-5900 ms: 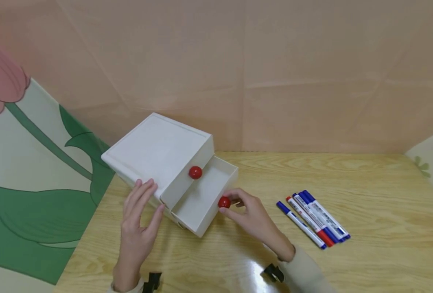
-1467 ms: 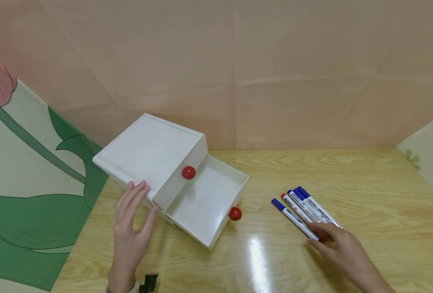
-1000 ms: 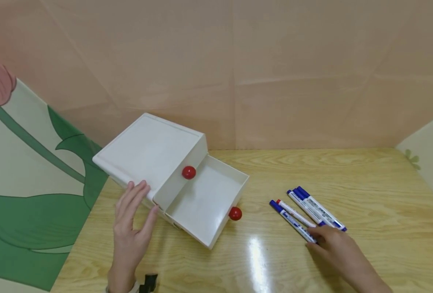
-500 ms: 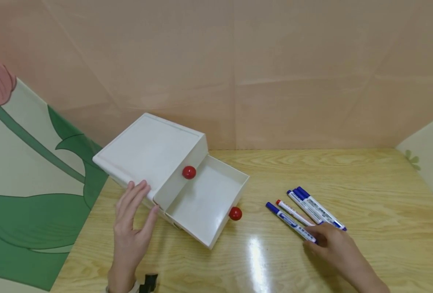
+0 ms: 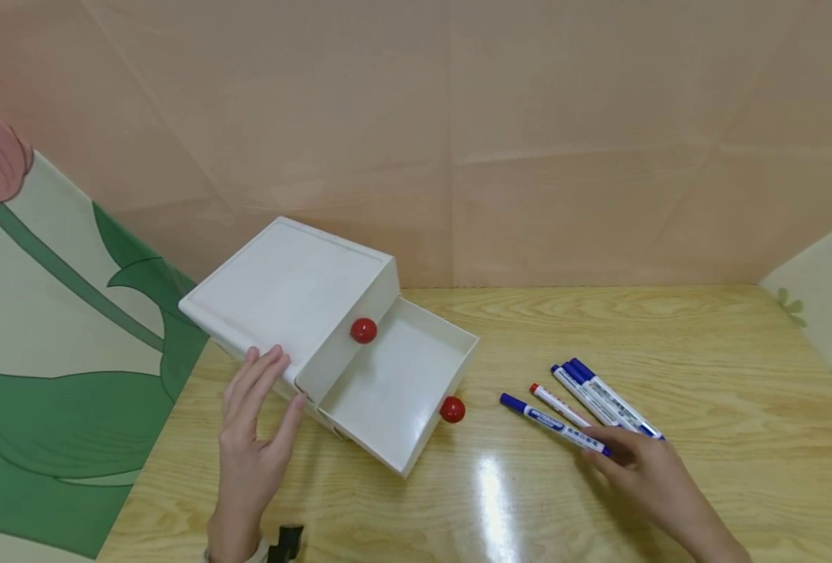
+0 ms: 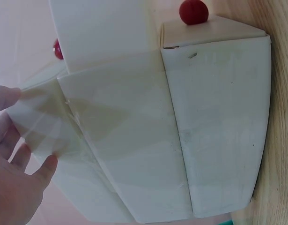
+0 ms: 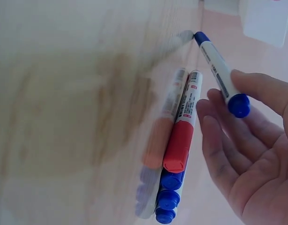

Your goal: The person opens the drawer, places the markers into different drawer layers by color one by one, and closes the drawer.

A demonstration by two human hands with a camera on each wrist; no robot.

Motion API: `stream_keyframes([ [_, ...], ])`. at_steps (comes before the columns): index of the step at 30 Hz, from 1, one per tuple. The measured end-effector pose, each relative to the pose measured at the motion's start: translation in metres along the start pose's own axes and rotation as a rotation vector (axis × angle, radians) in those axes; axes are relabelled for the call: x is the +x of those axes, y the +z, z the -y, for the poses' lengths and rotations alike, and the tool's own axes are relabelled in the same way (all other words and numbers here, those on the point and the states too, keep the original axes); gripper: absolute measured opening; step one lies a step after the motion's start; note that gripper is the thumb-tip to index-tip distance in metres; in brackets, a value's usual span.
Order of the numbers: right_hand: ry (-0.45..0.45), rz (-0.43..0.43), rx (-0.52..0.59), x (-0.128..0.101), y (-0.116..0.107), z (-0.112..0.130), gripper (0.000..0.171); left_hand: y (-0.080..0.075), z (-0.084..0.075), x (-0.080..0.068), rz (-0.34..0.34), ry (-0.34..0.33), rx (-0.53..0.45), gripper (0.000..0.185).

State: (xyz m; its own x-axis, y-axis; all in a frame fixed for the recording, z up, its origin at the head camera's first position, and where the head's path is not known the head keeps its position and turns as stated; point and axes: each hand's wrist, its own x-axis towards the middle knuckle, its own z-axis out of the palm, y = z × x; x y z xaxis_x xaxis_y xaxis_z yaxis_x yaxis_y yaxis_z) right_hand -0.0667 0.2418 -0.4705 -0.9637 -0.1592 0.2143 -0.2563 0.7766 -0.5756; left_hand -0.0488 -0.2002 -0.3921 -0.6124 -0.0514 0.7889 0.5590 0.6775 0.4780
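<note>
- The right hand (image 5: 641,469) pinches one blue-capped marker (image 5: 553,424) near its rear end between thumb and fingertips (image 7: 242,82); the marker points toward the open drawer.
- That marker has a white barrel with a blue printed label; the writing is too small and blurred to read.
- Just beside it on the wooden table (image 5: 740,438) lie the other markers (image 5: 602,403), side by side: one red-capped and blue-capped ones, each with a printed label strip that cannot be read.
- The left hand (image 5: 254,438) rests flat, fingers straight, against the corner of the white drawer box (image 5: 289,289), gripping nothing.
- The lower drawer (image 5: 395,391) stands pulled out, with a red knob (image 5: 452,409) on its front; a second red knob (image 5: 363,331) sits on the closed drawer above.
</note>
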Motion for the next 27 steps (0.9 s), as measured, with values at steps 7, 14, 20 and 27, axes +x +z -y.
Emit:
stream_keyframes([
  [7, -0.026, -0.078, 0.057, 0.000, -0.002, 0.004, 0.026, 0.000, -0.001, 0.001, -0.003, 0.007, -0.001, 0.046],
  [14, -0.018, -0.095, 0.096, 0.002, -0.005, 0.006, 0.025, 0.000, -0.001, 0.001, -0.004, 0.007, -0.002, 0.045],
  [20, -0.035, -0.101, 0.149, 0.003, -0.006, 0.009, 0.023, 0.000, -0.001, 0.001, 0.000, -0.002, 0.001, 0.041],
  [27, -0.065, -0.071, 0.222, 0.004, -0.009, 0.014, 0.021, 0.000, -0.001, 0.001, 0.000, -0.004, 0.005, 0.043],
])
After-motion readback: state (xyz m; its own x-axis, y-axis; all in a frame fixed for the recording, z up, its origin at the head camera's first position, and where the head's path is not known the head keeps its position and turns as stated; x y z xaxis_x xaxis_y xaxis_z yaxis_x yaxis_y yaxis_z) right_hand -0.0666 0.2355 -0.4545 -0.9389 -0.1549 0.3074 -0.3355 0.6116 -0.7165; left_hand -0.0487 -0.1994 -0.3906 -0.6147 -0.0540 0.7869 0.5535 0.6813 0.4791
